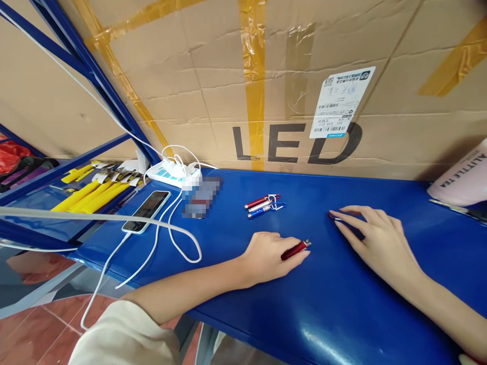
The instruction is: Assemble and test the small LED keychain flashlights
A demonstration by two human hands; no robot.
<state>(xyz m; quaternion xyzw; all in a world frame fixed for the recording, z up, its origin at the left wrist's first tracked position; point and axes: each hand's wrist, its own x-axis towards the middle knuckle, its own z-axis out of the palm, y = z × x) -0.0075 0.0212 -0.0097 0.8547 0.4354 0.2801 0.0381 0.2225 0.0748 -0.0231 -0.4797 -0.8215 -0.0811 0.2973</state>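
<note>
My left hand (pixel 264 259) is closed around a small red metal flashlight (pixel 293 250); a silvery end points right, past the fingertips. To its right, my right hand (pixel 382 243) pinches a small red carabiner clip (pixel 331 215) between thumb and fingers, just at the blue tabletop (pixel 327 314). The clip and the flashlight are apart. Behind my left hand lie three mini flashlights side by side: a red one (pixel 256 203), a silver one (pixel 261 207) and a blue one (pixel 258 212). Carabiner clips (pixel 279 206) extend from their right ends.
At the left, a phone (pixel 146 213) is plugged into a white cable (pixel 194 238) that loops over the table. A white power strip (pixel 171 173) and a blurred-out flat object (pixel 202 197) are behind. A large LED carton (pixel 213 91) stands at the back, a pink bottle (pixel 462 175) at right.
</note>
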